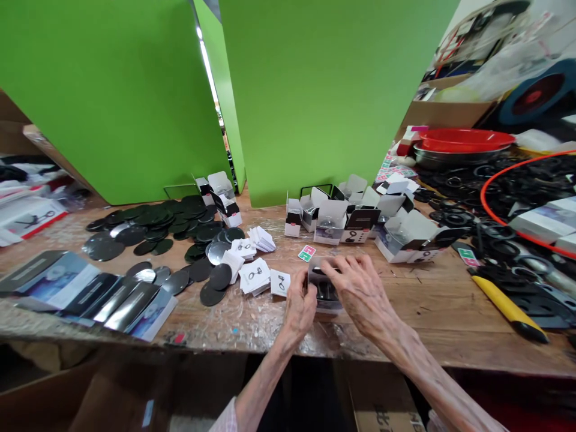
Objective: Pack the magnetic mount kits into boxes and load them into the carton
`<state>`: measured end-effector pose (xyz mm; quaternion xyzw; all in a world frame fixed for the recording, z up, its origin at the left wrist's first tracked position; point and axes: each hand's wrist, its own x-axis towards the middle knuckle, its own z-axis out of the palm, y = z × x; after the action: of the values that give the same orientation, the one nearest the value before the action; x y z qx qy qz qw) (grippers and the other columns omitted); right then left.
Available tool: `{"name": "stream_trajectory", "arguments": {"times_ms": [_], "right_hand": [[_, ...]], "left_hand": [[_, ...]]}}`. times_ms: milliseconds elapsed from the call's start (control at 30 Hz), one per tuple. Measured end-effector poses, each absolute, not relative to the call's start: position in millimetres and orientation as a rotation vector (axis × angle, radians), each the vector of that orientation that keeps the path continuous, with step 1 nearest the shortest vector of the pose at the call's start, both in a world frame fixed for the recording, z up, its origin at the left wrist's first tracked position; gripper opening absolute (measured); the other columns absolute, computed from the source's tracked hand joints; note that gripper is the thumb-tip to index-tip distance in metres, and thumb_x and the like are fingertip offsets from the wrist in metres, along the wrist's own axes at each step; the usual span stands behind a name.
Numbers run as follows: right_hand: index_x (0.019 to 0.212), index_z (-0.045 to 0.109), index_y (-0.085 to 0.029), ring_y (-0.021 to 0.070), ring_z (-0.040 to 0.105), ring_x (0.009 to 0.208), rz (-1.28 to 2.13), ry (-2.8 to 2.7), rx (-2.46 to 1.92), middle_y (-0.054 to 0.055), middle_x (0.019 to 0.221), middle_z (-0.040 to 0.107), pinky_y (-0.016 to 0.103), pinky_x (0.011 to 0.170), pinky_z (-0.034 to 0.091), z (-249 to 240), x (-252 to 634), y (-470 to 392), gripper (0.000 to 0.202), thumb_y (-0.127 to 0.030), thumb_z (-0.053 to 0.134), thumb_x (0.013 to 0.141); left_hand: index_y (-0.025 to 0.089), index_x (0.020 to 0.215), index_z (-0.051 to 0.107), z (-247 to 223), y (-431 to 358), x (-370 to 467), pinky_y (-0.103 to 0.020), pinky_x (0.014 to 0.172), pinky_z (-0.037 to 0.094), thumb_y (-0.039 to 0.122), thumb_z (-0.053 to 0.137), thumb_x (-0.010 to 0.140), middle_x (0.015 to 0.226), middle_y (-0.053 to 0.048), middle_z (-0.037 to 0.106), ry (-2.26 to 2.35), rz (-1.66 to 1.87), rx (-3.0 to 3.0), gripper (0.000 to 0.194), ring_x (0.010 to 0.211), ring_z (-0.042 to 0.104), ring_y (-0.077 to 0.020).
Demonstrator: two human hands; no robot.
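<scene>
At the middle of the workbench a small open cardboard box [330, 309] stands between my hands, with dark contents showing inside. My left hand [300, 305] grips its left side, fingers closed at the rim. My right hand [360, 288] bends over the top from the right, its fingertips at the box opening; whether they pinch something inside is hidden. Just left of my left hand lies a folded leaflet [279, 282] with a ring-shaped drawing. A pile of similar leaflets [255, 276] sits beside it. Behind the box is a red and green sticker [306, 253].
Black discs [157, 222] are heaped at the left, near flattened box sleeves [112, 300]. Several opened boxes [330, 222] line the green panel [324, 90]. A yellow-handled cutter [506, 303] lies right, before black ring parts [459, 180] and a red basin [465, 140].
</scene>
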<state>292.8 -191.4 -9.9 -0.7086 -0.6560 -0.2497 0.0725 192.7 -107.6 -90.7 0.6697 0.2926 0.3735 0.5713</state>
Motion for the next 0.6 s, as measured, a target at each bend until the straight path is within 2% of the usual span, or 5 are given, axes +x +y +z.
{"name": "stream_trajectory", "arguments": {"times_ms": [133, 267, 400, 500, 600], "right_hand": [[0.099, 0.062, -0.016, 0.0282, 0.051, 0.095, -0.779, -2.091, -2.169, 0.013, 0.101, 0.061, 0.042, 0.082, 0.04, -27.0, 285.8, -180.8, 0.028, -0.004, 0.047, 0.079], [0.11, 0.054, -0.015, 0.0262, 0.05, 0.093, -0.631, -1.92, -2.086, 0.014, 0.104, 0.057, 0.037, 0.075, 0.046, -32.4, 290.4, -180.6, 0.041, 0.0, 0.04, 0.075], [0.098, 0.054, -0.016, 0.0258, 0.051, 0.09, -0.558, -1.945, -1.992, 0.013, 0.098, 0.057, 0.036, 0.072, 0.049, -31.8, 294.1, -179.3, 0.032, 0.001, 0.037, 0.078], [0.101, 0.055, -0.016, 0.0244, 0.053, 0.09, -0.505, -2.041, -1.959, 0.012, 0.101, 0.059, 0.035, 0.072, 0.051, -35.1, 292.6, -175.1, 0.031, 0.001, 0.037, 0.082], [0.099, 0.057, -0.014, 0.0239, 0.055, 0.088, -0.502, -2.032, -1.995, 0.012, 0.097, 0.06, 0.034, 0.072, 0.052, -41.1, 289.0, -173.4, 0.03, 0.002, 0.038, 0.081]], "left_hand": [[0.019, 0.112, 0.061, -97.1, -106.2, 193.4, -0.037, 0.097, 0.042, 0.014, 0.051, 0.076, 0.11, -0.007, 0.063, 0.628, 0.908, 1.518, 0.038, 0.104, 0.056, -0.0204], [0.019, 0.11, 0.063, -99.6, -104.9, 193.8, -0.035, 0.094, 0.043, 0.015, 0.052, 0.075, 0.101, -0.005, 0.058, 0.686, 0.888, 1.492, 0.037, 0.097, 0.055, -0.0186], [0.02, 0.109, 0.065, -96.3, -105.0, 190.8, -0.033, 0.092, 0.043, 0.015, 0.053, 0.075, 0.094, -0.003, 0.05, 0.71, 0.876, 1.512, 0.036, 0.092, 0.052, -0.0175], [0.02, 0.113, 0.063, -92.4, -104.9, 189.1, -0.035, 0.094, 0.042, 0.015, 0.052, 0.076, 0.095, -0.004, 0.048, 0.703, 0.83, 1.51, 0.038, 0.094, 0.052, -0.0182], [0.02, 0.109, 0.065, -92.1, -103.8, 189.6, -0.035, 0.094, 0.043, 0.016, 0.054, 0.078, 0.094, -0.003, 0.047, 0.677, 0.823, 1.519, 0.033, 0.095, 0.052, -0.0184]]}}
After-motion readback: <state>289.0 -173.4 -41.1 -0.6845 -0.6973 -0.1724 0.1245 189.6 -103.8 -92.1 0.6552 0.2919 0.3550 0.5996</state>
